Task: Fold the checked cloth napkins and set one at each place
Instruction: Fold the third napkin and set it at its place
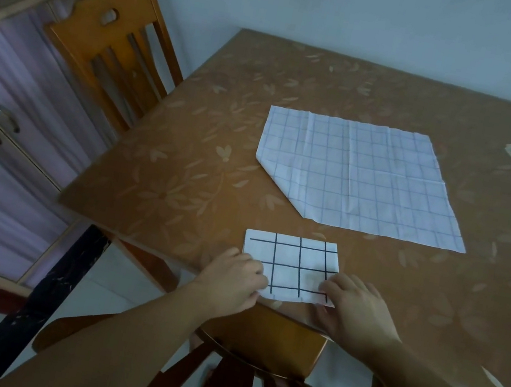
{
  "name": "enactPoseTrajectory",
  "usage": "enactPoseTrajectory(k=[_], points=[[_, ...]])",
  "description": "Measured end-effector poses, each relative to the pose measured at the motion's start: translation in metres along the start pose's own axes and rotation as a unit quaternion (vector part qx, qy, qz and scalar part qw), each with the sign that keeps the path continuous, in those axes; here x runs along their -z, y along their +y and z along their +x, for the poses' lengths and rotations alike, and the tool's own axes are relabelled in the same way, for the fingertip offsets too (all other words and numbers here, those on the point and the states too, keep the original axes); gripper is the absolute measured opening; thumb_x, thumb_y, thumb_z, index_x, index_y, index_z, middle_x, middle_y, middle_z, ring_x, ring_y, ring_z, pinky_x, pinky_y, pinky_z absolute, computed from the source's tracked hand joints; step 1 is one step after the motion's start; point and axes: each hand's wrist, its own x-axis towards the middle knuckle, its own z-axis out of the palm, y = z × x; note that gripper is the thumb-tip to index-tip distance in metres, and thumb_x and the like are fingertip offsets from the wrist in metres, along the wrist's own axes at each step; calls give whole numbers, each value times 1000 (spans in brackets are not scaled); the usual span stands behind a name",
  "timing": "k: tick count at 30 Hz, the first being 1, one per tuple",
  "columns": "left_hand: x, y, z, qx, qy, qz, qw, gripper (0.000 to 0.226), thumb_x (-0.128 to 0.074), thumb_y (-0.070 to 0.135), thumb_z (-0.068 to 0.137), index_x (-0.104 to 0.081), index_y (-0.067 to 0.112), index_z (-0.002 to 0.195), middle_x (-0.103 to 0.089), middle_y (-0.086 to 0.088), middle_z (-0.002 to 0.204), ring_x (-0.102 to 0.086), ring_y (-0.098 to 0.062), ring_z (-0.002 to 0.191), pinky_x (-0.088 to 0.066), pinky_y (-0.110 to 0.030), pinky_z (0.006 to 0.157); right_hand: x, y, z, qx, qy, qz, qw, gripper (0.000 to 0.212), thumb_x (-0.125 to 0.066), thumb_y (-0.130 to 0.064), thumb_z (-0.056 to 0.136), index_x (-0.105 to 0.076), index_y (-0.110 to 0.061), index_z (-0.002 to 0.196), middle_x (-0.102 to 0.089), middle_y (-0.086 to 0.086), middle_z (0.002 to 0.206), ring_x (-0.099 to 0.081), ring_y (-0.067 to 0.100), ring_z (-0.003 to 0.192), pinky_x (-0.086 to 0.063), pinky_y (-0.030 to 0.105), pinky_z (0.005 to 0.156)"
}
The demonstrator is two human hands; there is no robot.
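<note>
A small folded napkin [290, 261], white with bold black checks, lies flat at the table's near edge in front of a chair. My left hand [232, 279] holds its near left corner with curled fingers. My right hand [354, 309] holds the near right corner, fingertips on top and thumb along the near edge. Farther back on the table, a larger napkin [359, 177] with thin blue checks is spread open. Its near left corner is turned in.
The brown table [181, 180] has a leaf-patterned cover. One wooden chair [115, 49] stands at its left side and another chair [248, 379] is pushed in just below my hands. A cabinet with purple doors [5, 115] stands to the left.
</note>
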Motion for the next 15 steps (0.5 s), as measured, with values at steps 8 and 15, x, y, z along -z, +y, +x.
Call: enactPoseTrajectory(k=[8, 15], points=[[19, -2, 22, 55, -59, 91, 993, 26, -44, 6, 94, -60, 14, 113, -60, -4, 112, -52, -23, 108, -33, -36, 89, 0, -5, 0, -34, -1, 21, 999, 22, -49, -34, 95, -60, -27, 112, -55, -5, 113, -55, 16, 100, -41, 26, 78], [17, -4, 9, 77, -33, -5, 997, 31, -44, 31, 93, -61, 22, 117, -59, 3, 111, -53, -16, 104, -37, -34, 88, 12, -9, -1, -59, -5, 29, 998, 28, -49, -41, 92, -58, -29, 116, -53, -8, 114, -54, 14, 104, -46, 29, 84]])
